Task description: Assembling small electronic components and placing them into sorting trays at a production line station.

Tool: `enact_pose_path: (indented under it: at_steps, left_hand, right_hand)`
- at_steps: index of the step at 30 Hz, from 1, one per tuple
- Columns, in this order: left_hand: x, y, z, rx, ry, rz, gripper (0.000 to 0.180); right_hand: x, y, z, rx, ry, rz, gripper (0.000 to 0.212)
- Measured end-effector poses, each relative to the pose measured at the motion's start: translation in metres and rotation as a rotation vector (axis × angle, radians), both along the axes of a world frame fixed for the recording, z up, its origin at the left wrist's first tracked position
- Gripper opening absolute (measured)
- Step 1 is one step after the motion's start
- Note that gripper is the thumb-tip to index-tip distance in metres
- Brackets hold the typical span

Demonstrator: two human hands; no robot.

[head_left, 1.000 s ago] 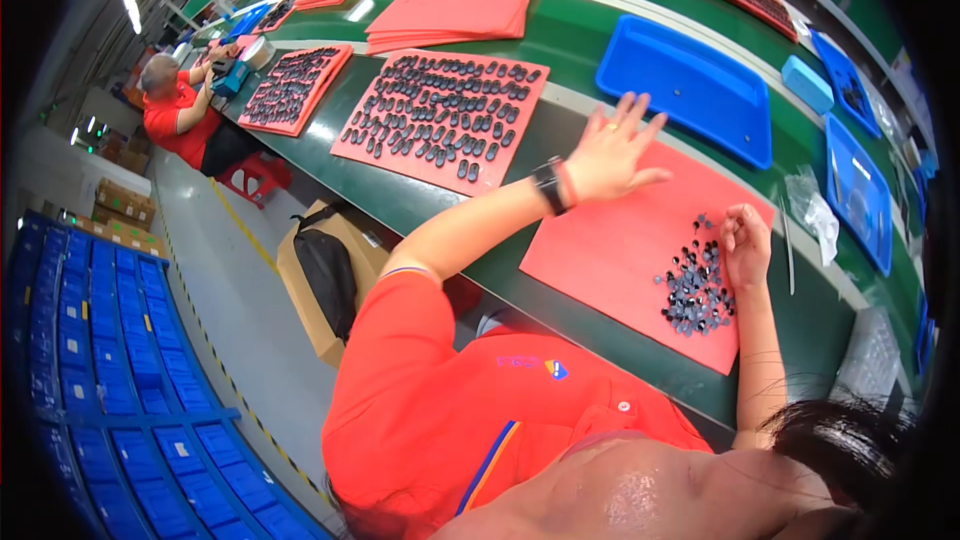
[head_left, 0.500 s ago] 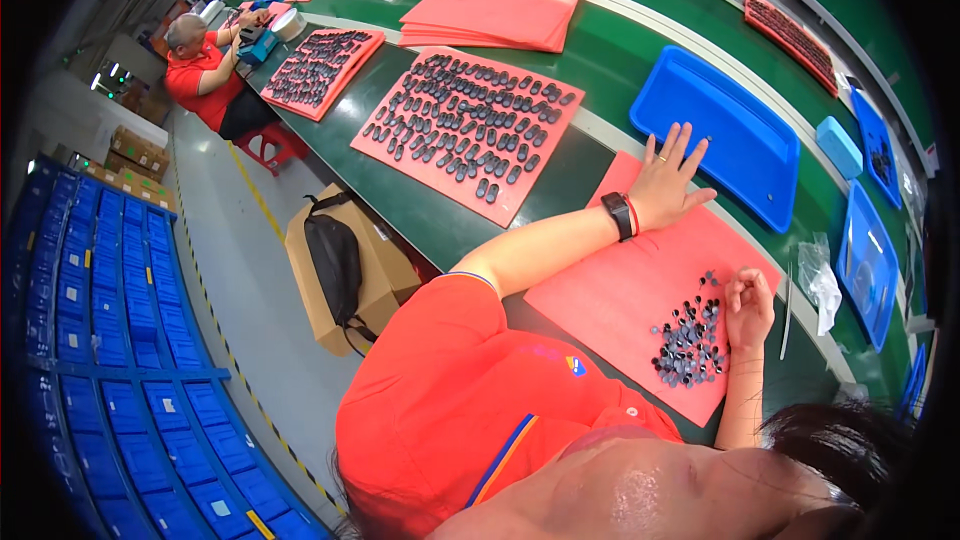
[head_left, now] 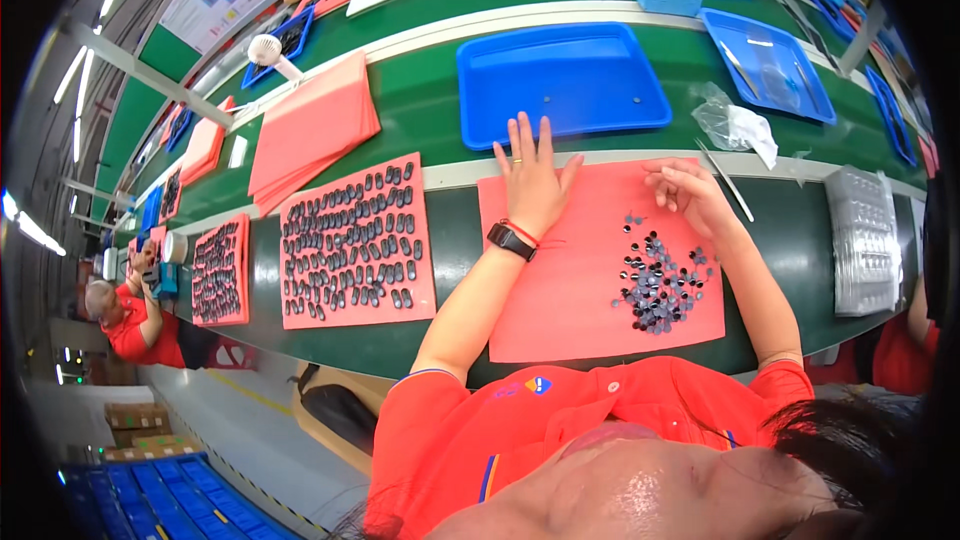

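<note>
My left hand (head_left: 537, 178) lies flat with fingers spread on the far left part of a pink foam sheet (head_left: 560, 290), its fingertips reaching the near rim of a blue tray (head_left: 560, 60). Two small dark discs rest in that tray. My right hand (head_left: 690, 195) hovers at the sheet's far right, fingers loosely curled and slightly apart, with nothing visible in them. Just below it, a heap of small round black and grey discs (head_left: 660, 285) is scattered over the sheet.
Left of me lies a pink sheet covered with rows of dark oval parts (head_left: 355, 240), beside stacked pink sheets (head_left: 315, 130). Tweezers (head_left: 727, 182), a plastic bag (head_left: 745, 130) and clear blister trays (head_left: 863, 240) lie to the right. A co-worker (head_left: 135, 325) sits far left.
My view has swung round, so the table now lies level across it. The left hand still lies spread by the tray; the right hand's fingers have loosened a little.
</note>
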State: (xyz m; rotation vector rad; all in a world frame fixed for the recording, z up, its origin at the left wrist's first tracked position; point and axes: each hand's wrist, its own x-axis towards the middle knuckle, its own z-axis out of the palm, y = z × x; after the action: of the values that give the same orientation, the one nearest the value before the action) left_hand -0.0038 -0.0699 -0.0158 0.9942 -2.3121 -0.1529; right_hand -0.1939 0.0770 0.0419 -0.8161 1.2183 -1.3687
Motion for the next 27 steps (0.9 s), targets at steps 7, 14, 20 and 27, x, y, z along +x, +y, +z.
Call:
enact_pose_path:
  at_steps: [7, 14, 20, 27]
  left_hand:
    - [0.002, 0.0, -0.007, -0.003, -0.032, 0.006, 0.064]
    - [0.003, -0.008, 0.003, -0.043, -0.08, 0.029, 0.051]
    - [-0.015, -0.036, 0.009, 0.138, -0.043, 0.049, 0.05]
    - [-0.033, -0.041, -0.008, -0.035, 0.06, 0.016, 0.047]
  right_hand:
    - [-0.009, -0.011, -0.014, -0.086, -0.024, -0.094, 0.024]
    - [-0.009, -0.01, -0.037, -0.129, 0.076, -0.085, 0.014]
    - [-0.008, -0.011, -0.038, -0.137, 0.13, -0.021, 0.014]
    - [-0.013, -0.009, -0.036, -0.088, 0.071, -0.002, 0.012]
